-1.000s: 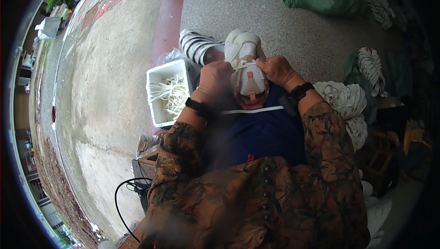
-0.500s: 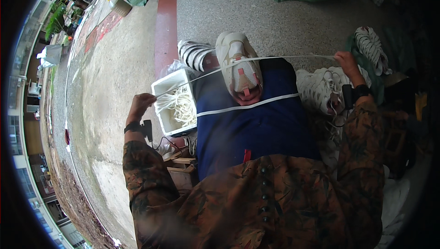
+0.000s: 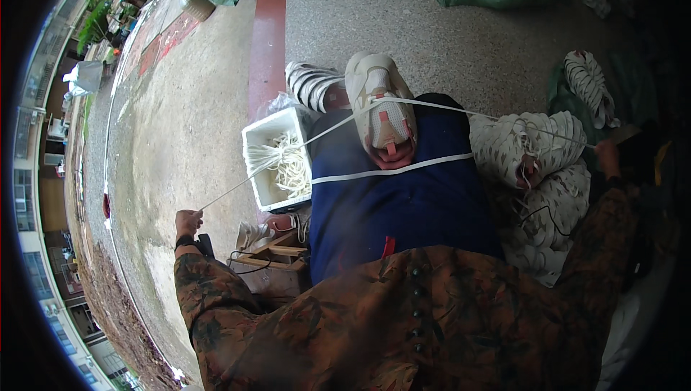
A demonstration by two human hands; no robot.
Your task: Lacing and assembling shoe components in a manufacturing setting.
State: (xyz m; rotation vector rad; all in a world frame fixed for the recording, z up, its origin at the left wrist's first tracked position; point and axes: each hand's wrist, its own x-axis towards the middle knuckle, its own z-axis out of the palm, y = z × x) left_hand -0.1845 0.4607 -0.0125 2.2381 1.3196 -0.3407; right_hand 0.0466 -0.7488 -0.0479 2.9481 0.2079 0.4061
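Around the person's lap, grey speckled floor [image 3: 353, 20] spreads toward 12 o'clock, the shoe being taken as the dial's centre. Blue cloth [image 3: 403, 211] covers the lap at 6 o'clock, crossed by a white band [image 3: 417, 165]. A pile of white shoes [image 3: 547, 142] lies between 3 and 4 o'clock; a white box [image 3: 270, 130] of loose laces [image 3: 291, 175] stands between 8 and 9. The pale shoe [image 3: 383, 126] rests at the cloth's far edge, toe toward 12, opening toward the body; what props it beneath cannot be told. The left hand [image 3: 188, 224], at 8 o'clock, pinches a white lace [image 3: 353, 117], fingertips together; the right hand [image 3: 608, 159], just past 3 and in shadow, is closed on the other end, its fingers unclear. Between them the lace runs nearly straight across the shoe. Possible faults: with neither hand on the shoe, uneven pulling could twist or tip it; a weak pinch could release an end; the right-hand stretch, passing over the pile, could snag there.
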